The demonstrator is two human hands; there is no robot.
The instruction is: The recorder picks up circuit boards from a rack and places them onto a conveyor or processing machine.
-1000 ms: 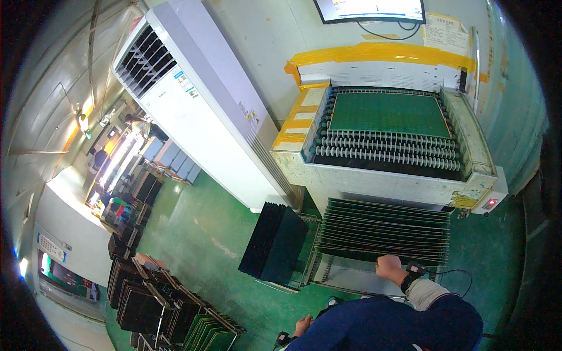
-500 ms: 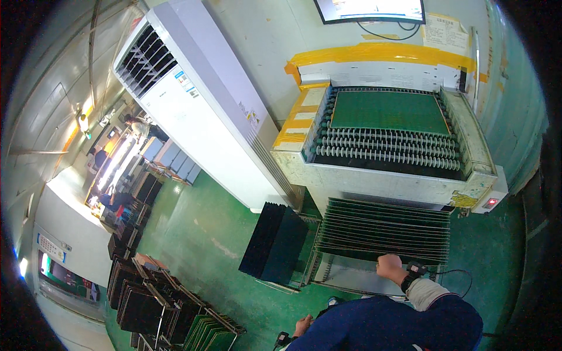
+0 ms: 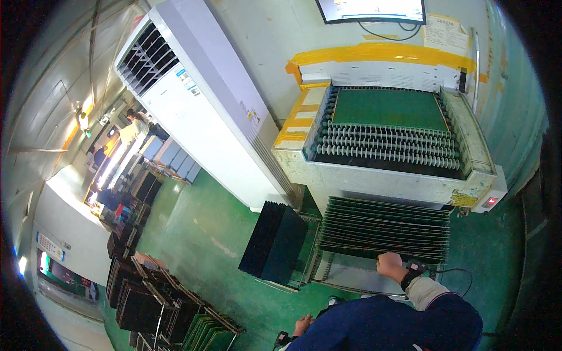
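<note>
My right hand (image 3: 391,266), a dark band at its wrist, is closed in a fist above the front part of a wire rack (image 3: 328,281). Nothing shows in its fingers. Behind it, several thin dark green panels (image 3: 383,228) stand on edge in the rack's far part. My left hand (image 3: 302,325) is low beside my body, partly hidden by my blue clothing, its fingers too small to read. Beyond the rack, a flat green panel (image 3: 389,109) lies on the white rollers (image 3: 386,146) of a machine (image 3: 374,181).
Left of the rack stands another rack of dark panels (image 3: 275,243). A tall white air conditioner (image 3: 211,111) stands beside the machine. More loaded racks (image 3: 158,304) line the lower left. A screen (image 3: 372,10) hangs above. People (image 3: 139,126) work far left.
The green panel on the rollers has shifted slightly away from me, baring more of the rollers. A person far left has moved a little. My hands have hardly moved.
</note>
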